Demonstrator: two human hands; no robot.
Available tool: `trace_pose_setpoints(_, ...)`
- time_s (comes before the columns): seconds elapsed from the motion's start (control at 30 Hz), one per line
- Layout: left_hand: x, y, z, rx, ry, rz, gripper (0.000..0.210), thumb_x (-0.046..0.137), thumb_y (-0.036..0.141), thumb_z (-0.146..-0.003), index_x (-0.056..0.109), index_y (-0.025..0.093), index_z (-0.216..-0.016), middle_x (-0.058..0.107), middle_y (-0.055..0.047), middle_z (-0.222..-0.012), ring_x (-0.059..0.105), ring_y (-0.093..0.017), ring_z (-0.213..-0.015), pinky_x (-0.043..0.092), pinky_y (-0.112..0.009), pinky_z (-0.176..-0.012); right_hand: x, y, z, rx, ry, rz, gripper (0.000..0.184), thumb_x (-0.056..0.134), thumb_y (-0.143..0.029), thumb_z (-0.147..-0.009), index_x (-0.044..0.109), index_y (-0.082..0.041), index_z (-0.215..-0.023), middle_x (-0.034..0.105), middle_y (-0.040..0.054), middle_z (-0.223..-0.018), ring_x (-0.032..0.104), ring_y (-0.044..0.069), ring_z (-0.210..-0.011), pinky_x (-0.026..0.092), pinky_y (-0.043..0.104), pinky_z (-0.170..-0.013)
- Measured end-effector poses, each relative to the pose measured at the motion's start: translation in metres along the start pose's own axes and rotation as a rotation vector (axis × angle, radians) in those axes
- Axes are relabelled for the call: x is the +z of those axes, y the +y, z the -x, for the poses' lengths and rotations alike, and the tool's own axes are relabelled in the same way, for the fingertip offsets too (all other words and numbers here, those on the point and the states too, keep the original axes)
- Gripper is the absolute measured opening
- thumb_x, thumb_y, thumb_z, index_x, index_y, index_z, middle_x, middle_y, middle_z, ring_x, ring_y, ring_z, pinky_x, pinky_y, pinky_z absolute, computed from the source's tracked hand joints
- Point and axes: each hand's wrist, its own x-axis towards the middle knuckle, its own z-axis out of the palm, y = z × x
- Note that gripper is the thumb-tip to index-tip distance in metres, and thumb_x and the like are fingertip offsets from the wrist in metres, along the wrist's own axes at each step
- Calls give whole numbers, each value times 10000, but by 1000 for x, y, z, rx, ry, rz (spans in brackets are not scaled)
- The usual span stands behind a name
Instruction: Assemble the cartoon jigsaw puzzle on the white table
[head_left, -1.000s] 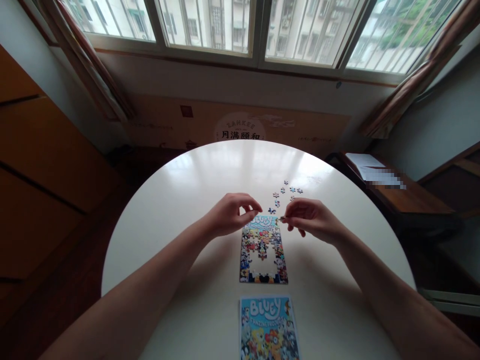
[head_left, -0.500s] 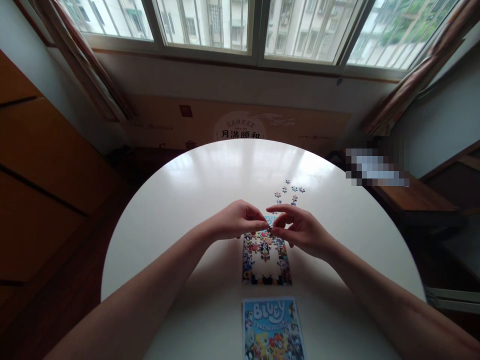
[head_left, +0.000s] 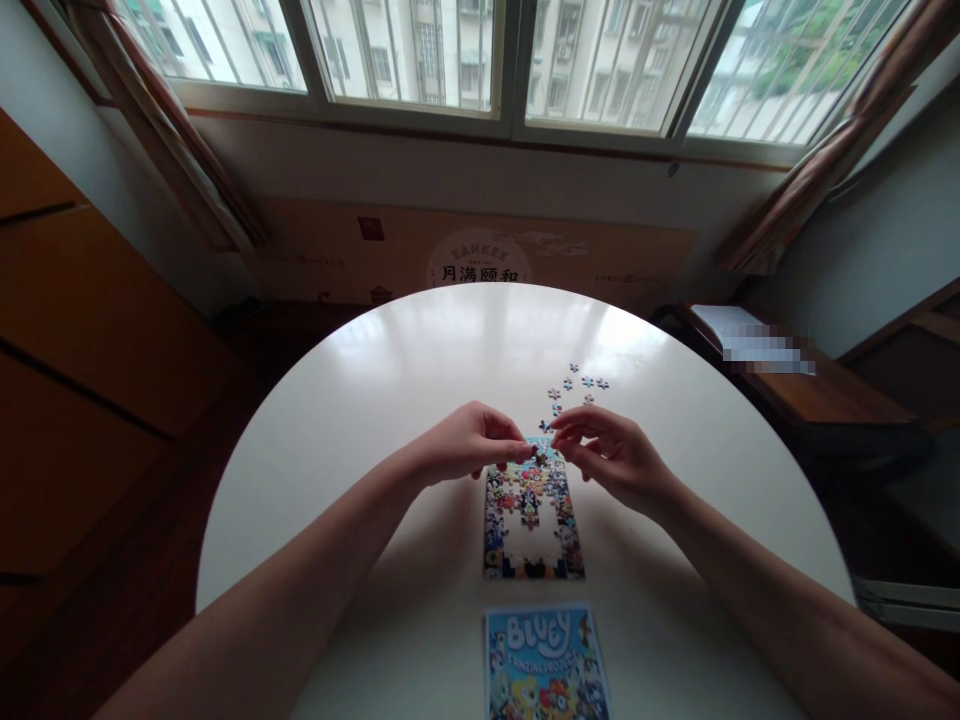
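My left hand (head_left: 487, 440) pinches a small dark jigsaw piece (head_left: 539, 457) between thumb and forefinger, above the upper part of a partly assembled jigsaw puzzle (head_left: 495, 540). My right hand (head_left: 604, 450) hovers just right of that piece, its fingers loosely bent and apart, with nothing visible in them. The puzzle has a colourful cartoon border and some joined pieces in the middle. Gaps in its lower half show the white table. Nearer to me lies a blue picture sheet (head_left: 547, 660) reading "BLUEY", its lower edge cut off by the frame.
Several loose jigsaw pieces (head_left: 588, 382) lie scattered beyond my right hand on the round white table (head_left: 300, 480). A wooden bench (head_left: 832, 390) with a partly blurred pale sheet stands at the right. Behind the table are a printed panel (head_left: 615, 250) and a window.
My right hand has drawn away to the right from the piece, its fingertips parting from my left hand's. The piece stays in my left fingers. The view has shifted slightly.
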Motion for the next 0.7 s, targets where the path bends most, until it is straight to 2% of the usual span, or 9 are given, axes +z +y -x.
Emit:
trace_pose_setpoints(0.17,0,1,0,-1,25,40,247,750,421,-769,780,177,-787,684,-45,-664,599,-136,-625,395,-202,-451,1,0,2,-121,-69,127,219,758,-290,-871,695,-287,-1081,727,7,-907,692,150,-761,580,271,-562)
trace_pose_setpoints(0.33,1,-1,-1,6,6,27,258,746,419,-777,784,167,-814,685,-50,-676,604,-135,-637,394,-191,-449,1,-2,3,-168,-49,203,188,759,-275,-875,698,-276,-1054,748,4,-899,716,149,-770,593,264,-573)
trace_pose_setpoints(0.47,1,-3,-2,24,-8,9,297,751,428,-784,787,145,-865,681,-55,-689,608,-134,-648,405,-185,-458,1,-1,1,-231,-35,215,158,763,-262,-868,710,-251,-1016,744,-2,-860,697,124,-702,585,236,-538)
trace_pose_setpoints(0.7,-1,-4,-1,22,-57,-60,328,742,447,-803,782,133,-891,656,-40,-678,539,-106,-556,405,-210,-464,0,0,1,-245,11,234,183,755,-243,-869,721,-257,-1048,762,5,-873,713,137,-738,601,243,-560)
